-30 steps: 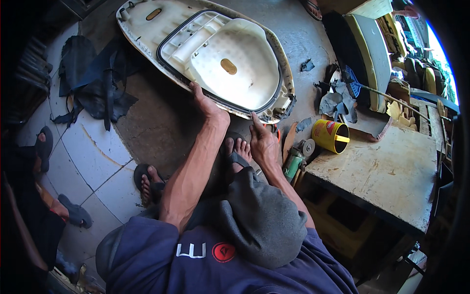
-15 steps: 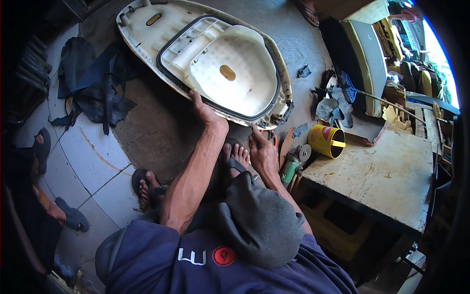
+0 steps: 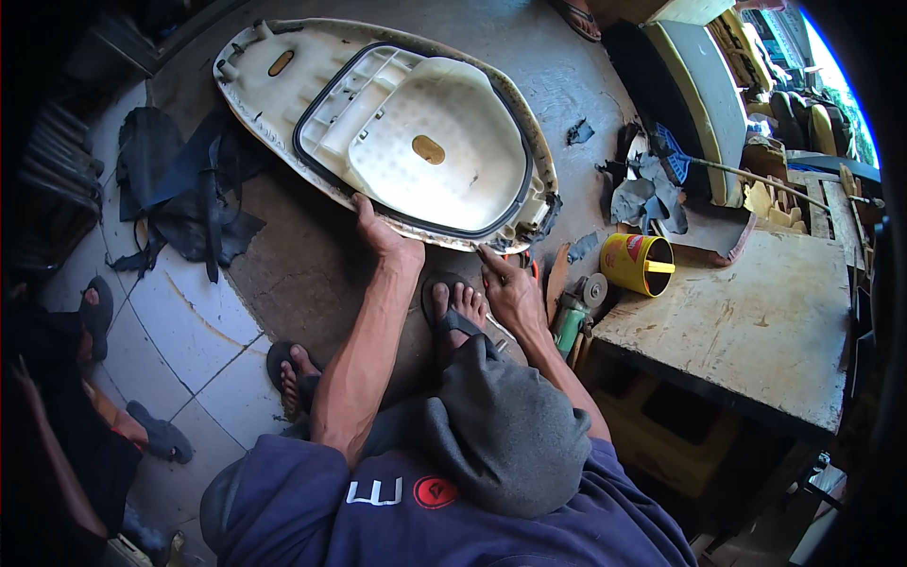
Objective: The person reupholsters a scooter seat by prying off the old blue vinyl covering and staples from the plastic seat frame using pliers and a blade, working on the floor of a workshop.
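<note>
A pale plastic scooter seat base (image 3: 298,80), with a black rubber gasket (image 3: 300,142) around its molded bowl, is tilted in front of me. My left hand (image 3: 387,236) grips its lower edge, thumb up on the rim. My right hand (image 3: 512,293) has the index finger touching that edge near the narrow right end; the other fingers curl inward, and whatever they hold is hidden. Just right of it are a green angle grinder (image 3: 569,326) and a yellow tin (image 3: 624,265). Dark cut material (image 3: 179,227) lies on the floor at left.
A worn wooden bench (image 3: 737,331) stands at right, with foam cushions (image 3: 699,113), scraps (image 3: 642,189) and a blue-headed long-handled tool (image 3: 675,159) behind. Another person's sandaled feet (image 3: 151,430) are at lower left, another foot (image 3: 576,19) at the top. White tiles (image 3: 189,331) border grey concrete.
The seat base and both my hands sit slightly lower and further left in the view than before, with the grip unchanged.
</note>
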A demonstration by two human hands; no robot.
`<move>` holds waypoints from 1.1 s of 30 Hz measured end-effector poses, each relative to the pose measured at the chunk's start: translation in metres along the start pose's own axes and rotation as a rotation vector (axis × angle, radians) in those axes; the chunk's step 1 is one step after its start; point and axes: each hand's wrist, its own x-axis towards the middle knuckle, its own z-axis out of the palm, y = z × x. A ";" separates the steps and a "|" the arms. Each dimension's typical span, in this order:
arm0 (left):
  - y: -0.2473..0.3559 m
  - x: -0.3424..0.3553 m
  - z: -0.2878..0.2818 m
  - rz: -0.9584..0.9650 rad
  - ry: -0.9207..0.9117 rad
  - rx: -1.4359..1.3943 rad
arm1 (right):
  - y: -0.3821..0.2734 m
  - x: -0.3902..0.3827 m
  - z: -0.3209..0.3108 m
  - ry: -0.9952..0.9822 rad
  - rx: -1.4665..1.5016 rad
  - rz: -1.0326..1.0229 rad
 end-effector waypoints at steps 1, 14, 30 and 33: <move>-0.004 0.004 -0.003 0.007 0.000 0.025 | 0.017 -0.008 0.005 0.025 0.127 0.058; -0.053 0.055 0.056 -0.437 -0.142 0.140 | 0.148 -0.096 0.074 0.029 0.390 0.529; 0.115 0.122 0.124 -0.384 -0.696 2.367 | 0.199 -0.119 0.041 -0.141 0.475 0.649; 0.157 0.175 0.140 -0.075 -0.647 2.484 | 0.233 -0.150 0.057 0.063 0.564 0.855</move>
